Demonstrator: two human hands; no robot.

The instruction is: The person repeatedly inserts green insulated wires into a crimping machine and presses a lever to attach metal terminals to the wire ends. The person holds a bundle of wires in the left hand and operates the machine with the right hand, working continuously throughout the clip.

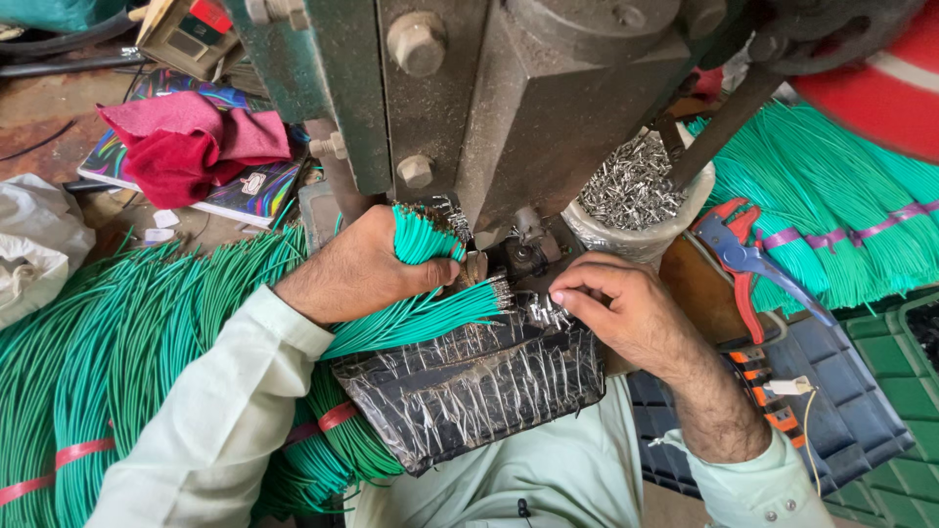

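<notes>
Near the middle of the frame the left hand (367, 264) is clenched around a thick bundle of green wires (421, 311), the thumb laid across them; one fan of wire ends sticks up out of the fist toward the press (509, 98), and a second fan runs rightward, its bare tips lying just at the tooling under the grey-green machine body. The right hand (626, 311) sits just to the right of those tips, fingers curled in narrow, thumb and forefinger pinched over a small heap of metal terminals (543, 311); whether it holds one I cannot tell. Both hands rest over a black pad (469, 376) wrapped in shiny crinkled tape, in the lower middle. Behind the right hand, right of centre near the top, a pale cup (636, 235) is heaped with more silvery terminals. Just right of it lie red-handled pliers (738, 256) on a brown surface. More green wire, tied with pink bands, fills the lower left (108, 362) and the upper right (831, 215) of the frame. In the upper left a red cloth (186, 142) lies crumpled on a colourful book (256, 191). A blurred red wheel (880, 78) cuts across the top right corner, and dark blue and green crates (861, 391) sit at the lower right.
</notes>
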